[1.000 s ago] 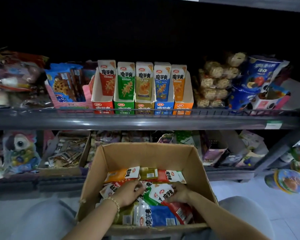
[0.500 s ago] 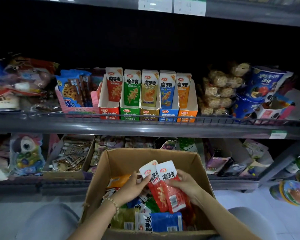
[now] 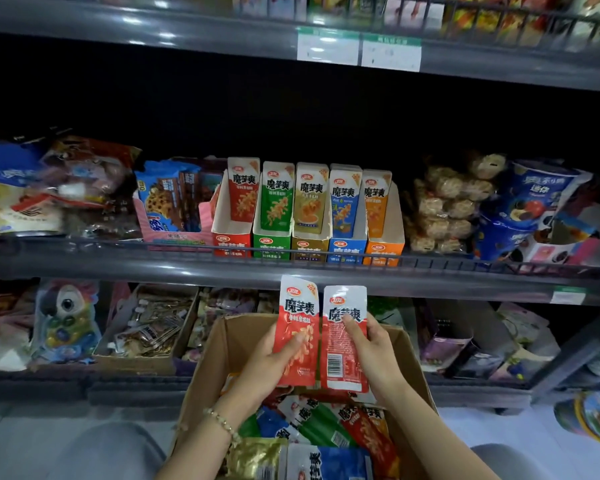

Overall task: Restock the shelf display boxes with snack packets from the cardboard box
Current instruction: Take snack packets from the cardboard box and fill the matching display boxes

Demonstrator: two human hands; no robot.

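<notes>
Held items, two. We count a front-facing red packet [image 3: 297, 329] in the left hand [image 3: 272, 363], thumb pressed on its printed face and the other fingers curled behind it. Beside it we list a back-facing red packet [image 3: 343, 348], barcode side towards us, gripped by the right hand [image 3: 376, 358] with the thumb laid across its upper part and the fingers wrapped round its right edge. Both packets stand upright, edge against edge. They are raised above the cardboard box [image 3: 208, 375], and their tops reach the front rail of the middle shelf [image 3: 153, 271].

Box contents: we note loose packets [image 3: 326, 427] in red, green, blue and gold, lying in a jumble.

Shelf stock, left to right, just above the held pair: red display box [image 3: 231, 245], green display box [image 3: 271, 248], gold display box [image 3: 309, 250], blue display box [image 3: 346, 251], orange display box [image 3: 383, 253]. They stand side by side, each showing an upright packet of its own colour.

Also recorded: a beaded bracelet [image 3: 222, 424] on the left wrist and biscuit packs [image 3: 167, 199] left of the red display box.
</notes>
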